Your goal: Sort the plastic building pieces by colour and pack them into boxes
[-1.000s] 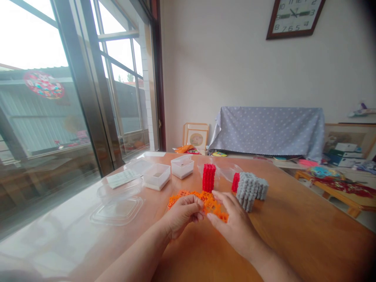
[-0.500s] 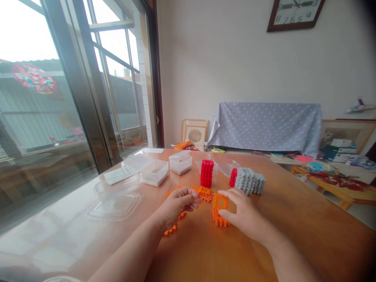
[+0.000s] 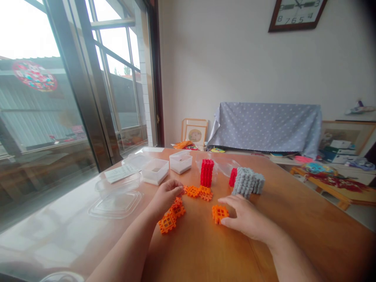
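A: What fills the most space?
B: A glossy brown wooden surface [image 3: 202, 254], seen from above by the person at it.

A: And the hands over it?
B: The right hand [image 3: 245, 213] has its grip spread, thumb and fingers apart. The left hand [image 3: 166, 194] has its grip pressed together at the fingertips; I cannot tell whether anything sits between them.

A: What stands farther off?
B: A bulky grey block of notched layers [image 3: 245, 181], just beyond the right hand. To its left, a slimmer upright red stack of notched layers [image 3: 207, 173].

A: Anything smaller?
B: A low stack of orange plastic lattice squares [image 3: 220, 214] sits between the right thumb and fingers; whether the thumb touches it is unclear. Smaller loose orange lattice pieces [image 3: 167, 223] curve from beside the left forearm to the red stack's foot.
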`<action>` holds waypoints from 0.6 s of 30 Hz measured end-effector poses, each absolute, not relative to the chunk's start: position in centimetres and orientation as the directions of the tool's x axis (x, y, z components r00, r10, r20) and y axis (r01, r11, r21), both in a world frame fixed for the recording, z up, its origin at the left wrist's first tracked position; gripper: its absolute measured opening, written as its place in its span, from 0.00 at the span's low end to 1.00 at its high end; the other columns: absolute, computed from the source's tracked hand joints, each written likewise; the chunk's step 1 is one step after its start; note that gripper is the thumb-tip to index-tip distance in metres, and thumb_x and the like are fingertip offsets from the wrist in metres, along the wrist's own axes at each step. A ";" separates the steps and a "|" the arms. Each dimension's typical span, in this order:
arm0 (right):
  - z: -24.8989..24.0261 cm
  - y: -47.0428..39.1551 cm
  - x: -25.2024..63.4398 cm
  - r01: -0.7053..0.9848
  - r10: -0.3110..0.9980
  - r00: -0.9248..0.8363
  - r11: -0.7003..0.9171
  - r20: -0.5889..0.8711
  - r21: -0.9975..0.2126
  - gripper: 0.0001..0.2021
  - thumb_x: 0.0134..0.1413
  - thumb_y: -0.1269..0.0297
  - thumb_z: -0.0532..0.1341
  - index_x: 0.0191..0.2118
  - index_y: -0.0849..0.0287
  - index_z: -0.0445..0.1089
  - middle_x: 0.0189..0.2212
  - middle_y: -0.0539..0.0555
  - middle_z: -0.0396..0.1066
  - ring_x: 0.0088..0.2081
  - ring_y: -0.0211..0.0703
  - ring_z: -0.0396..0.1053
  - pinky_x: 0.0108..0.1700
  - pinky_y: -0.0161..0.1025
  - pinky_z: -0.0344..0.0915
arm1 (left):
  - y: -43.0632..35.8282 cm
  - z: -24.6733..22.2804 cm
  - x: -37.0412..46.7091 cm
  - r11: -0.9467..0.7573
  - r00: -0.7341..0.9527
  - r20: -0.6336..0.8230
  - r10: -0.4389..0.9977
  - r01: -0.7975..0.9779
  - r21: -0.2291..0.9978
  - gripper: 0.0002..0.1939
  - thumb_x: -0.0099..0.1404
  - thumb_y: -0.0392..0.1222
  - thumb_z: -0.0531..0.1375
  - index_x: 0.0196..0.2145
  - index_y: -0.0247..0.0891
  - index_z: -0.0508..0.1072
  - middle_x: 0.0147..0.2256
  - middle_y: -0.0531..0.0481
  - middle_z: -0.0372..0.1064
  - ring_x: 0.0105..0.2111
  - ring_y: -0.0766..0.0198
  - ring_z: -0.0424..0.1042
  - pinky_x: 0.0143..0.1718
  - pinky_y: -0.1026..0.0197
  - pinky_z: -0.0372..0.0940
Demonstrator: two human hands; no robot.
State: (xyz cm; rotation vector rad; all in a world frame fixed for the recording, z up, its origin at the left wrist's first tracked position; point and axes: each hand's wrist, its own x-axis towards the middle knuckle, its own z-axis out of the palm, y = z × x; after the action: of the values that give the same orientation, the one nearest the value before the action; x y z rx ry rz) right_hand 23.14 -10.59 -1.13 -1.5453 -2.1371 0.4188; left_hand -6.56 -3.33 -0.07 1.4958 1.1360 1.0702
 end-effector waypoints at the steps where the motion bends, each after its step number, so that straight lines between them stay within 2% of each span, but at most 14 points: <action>1: -1.2 -10.5 23.2 0.800 0.946 -0.248 0.321 0.209 -0.507 0.26 0.50 0.58 0.68 0.57 0.53 0.73 0.53 0.56 0.74 0.55 0.55 0.68 0.59 0.49 0.62 | -3.2 -0.2 -6.7 -0.139 0.170 0.105 0.980 0.204 0.969 0.10 0.59 0.46 0.64 0.35 0.37 0.72 0.31 0.51 0.72 0.30 0.65 0.69 0.32 0.63 0.60; 5: -1.7 -9.8 23.1 0.781 0.931 -0.197 0.338 0.306 -0.526 0.19 0.56 0.58 0.64 0.53 0.53 0.74 0.52 0.57 0.74 0.55 0.54 0.68 0.59 0.50 0.62 | -2.7 -0.9 -7.7 -0.176 0.127 0.131 0.983 0.480 0.860 0.07 0.59 0.43 0.60 0.34 0.38 0.73 0.30 0.52 0.71 0.29 0.63 0.67 0.30 0.63 0.58; 7: -2.0 -9.5 23.0 0.775 0.917 -0.173 0.352 0.360 -0.524 0.17 0.58 0.57 0.63 0.52 0.53 0.75 0.50 0.57 0.75 0.54 0.54 0.69 0.58 0.50 0.63 | -2.6 -1.2 -8.2 -0.205 0.139 0.151 0.979 0.629 0.750 0.09 0.58 0.45 0.61 0.35 0.39 0.73 0.32 0.50 0.71 0.31 0.61 0.68 0.31 0.62 0.58; 10: -2.3 -9.1 22.8 0.771 0.895 -0.150 0.372 0.420 -0.517 0.16 0.60 0.55 0.61 0.51 0.53 0.75 0.48 0.56 0.76 0.52 0.53 0.70 0.56 0.49 0.64 | -2.7 -1.4 -8.7 -0.247 0.176 0.178 0.968 0.791 0.560 0.15 0.56 0.50 0.65 0.38 0.41 0.73 0.40 0.47 0.72 0.39 0.56 0.70 0.37 0.59 0.60; 14: -2.7 -9.0 22.5 0.764 0.886 -0.150 0.386 0.438 -0.517 0.16 0.61 0.55 0.61 0.51 0.52 0.74 0.48 0.54 0.76 0.52 0.52 0.71 0.56 0.49 0.64 | -2.7 -1.9 -9.0 -0.265 0.207 0.179 0.962 0.867 0.422 0.20 0.53 0.52 0.68 0.41 0.42 0.73 0.45 0.45 0.71 0.44 0.51 0.70 0.40 0.57 0.61; 18: -2.8 -9.0 22.2 0.754 0.881 -0.150 0.395 0.449 -0.525 0.15 0.60 0.55 0.61 0.50 0.51 0.75 0.46 0.54 0.77 0.50 0.52 0.72 0.55 0.49 0.65 | -2.0 -2.8 -9.2 -0.279 0.193 0.231 0.953 0.856 0.435 0.06 0.58 0.39 0.61 0.36 0.40 0.73 0.39 0.46 0.73 0.38 0.56 0.71 0.36 0.59 0.60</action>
State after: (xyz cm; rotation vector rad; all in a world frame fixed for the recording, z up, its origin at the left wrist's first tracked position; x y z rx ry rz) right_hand 22.19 -8.97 -2.83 -1.3984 -1.9400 0.2270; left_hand -9.21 -2.02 -2.82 2.2559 1.7427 0.6842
